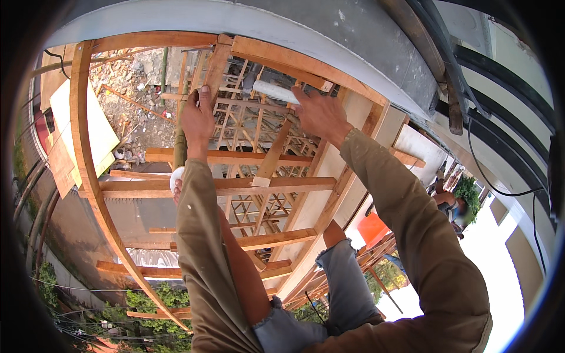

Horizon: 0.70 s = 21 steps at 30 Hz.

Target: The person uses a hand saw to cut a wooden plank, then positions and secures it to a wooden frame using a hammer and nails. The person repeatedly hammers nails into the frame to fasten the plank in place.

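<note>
My left hand (199,117) is closed at the lower end of a short wooden beam (218,63), thumb pointing up along it. The beam's far end meets the long frame timber (159,40) by the grey wall. To the right, my right hand (321,113) grips what looks like a hammer by its whitish handle (273,92). Its dark head (251,78) points left, toward the beam, and is apart from it. Beneath my right hand a wooden strip (274,154) slants down to a crosspiece (235,186).
Between the timbers, a lattice of wooden props (259,126) and rubble-strewn ground (132,82) show far below. My bare knees straddle the crosspieces. A grey concrete wall (359,41) borders the far side. Black cable (500,191) hangs at right; another person (450,203) is beyond.
</note>
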### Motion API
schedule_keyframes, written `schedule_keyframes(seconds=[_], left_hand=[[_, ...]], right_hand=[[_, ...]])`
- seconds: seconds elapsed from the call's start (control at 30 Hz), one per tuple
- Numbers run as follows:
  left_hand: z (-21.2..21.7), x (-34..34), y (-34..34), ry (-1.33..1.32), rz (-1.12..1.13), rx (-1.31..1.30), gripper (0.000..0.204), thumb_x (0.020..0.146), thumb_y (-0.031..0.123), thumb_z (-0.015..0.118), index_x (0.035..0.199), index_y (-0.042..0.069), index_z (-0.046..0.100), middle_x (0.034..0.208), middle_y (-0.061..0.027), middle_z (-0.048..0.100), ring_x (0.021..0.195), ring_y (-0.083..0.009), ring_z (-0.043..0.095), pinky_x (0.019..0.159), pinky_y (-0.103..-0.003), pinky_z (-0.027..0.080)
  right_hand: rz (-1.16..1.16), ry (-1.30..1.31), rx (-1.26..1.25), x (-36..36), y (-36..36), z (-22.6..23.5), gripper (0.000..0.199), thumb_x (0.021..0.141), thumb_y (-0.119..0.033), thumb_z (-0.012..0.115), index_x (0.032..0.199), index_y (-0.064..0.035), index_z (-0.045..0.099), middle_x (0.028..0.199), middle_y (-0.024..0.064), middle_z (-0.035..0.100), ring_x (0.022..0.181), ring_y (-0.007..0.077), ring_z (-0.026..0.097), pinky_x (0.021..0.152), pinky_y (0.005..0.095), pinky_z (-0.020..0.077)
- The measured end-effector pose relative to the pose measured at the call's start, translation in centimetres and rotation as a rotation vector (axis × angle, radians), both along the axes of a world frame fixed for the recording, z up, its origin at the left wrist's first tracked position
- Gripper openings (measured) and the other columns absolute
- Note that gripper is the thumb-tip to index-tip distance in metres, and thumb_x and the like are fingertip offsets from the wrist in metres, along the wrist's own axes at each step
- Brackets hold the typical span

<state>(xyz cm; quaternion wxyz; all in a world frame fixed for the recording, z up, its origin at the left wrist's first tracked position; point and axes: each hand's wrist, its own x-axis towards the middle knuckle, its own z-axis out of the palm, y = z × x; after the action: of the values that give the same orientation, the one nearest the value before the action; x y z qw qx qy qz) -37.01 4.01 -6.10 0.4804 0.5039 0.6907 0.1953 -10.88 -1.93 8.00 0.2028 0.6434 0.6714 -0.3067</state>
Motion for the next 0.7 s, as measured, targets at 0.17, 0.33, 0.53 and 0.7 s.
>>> schedule_keyframes(seconds=[0.17,0.33,0.53,0.7], left_hand=[[0.2,0.3,0.0,0.012,0.021,0.073,0.066,0.102,0.056,0.047,0.114,-0.005,0.069,0.095,-0.0308,0.070,0.094,-0.0488,0.067,0.080,-0.049,0.052],[0.3,-0.1,0.1,0.013,0.007,-0.002,0.069,0.100,0.058,0.049,0.119,-0.005,0.067,0.099,-0.0321,0.070,0.100,-0.0494,0.067,0.085,-0.049,0.052],[0.3,-0.1,0.2,0.007,0.017,-0.012,0.077,0.099,0.059,0.052,0.120,-0.014,0.063,0.103,-0.0335,0.070,0.104,-0.0470,0.068,0.089,-0.046,0.052],[0.8,-0.2,0.2,0.018,0.006,-0.039,0.078,0.099,0.060,0.051,0.121,-0.014,0.063,0.104,-0.0328,0.070,0.104,-0.0466,0.068,0.091,-0.045,0.052]], right_hand=[[0.050,0.053,-0.087,0.4,0.0,0.6,0.046,0.100,-0.030,0.057,0.140,-0.0076,0.052,0.088,0.0211,0.067,0.067,0.0372,0.068,0.057,0.0500,0.0525],[-0.070,-0.073,0.139,0.5,0.7,1.2,0.048,0.099,-0.028,0.059,0.141,-0.0079,0.050,0.086,0.0202,0.066,0.068,0.0378,0.069,0.057,0.0485,0.0532],[0.070,-0.087,0.034,0.2,1.0,1.2,0.047,0.099,-0.030,0.060,0.140,-0.0094,0.051,0.086,0.0212,0.067,0.068,0.0380,0.069,0.059,0.0464,0.0552],[0.084,-0.066,0.021,-0.2,0.8,1.1,0.048,0.099,-0.031,0.061,0.141,-0.0106,0.050,0.087,0.0203,0.067,0.068,0.0380,0.068,0.058,0.0472,0.0538]])
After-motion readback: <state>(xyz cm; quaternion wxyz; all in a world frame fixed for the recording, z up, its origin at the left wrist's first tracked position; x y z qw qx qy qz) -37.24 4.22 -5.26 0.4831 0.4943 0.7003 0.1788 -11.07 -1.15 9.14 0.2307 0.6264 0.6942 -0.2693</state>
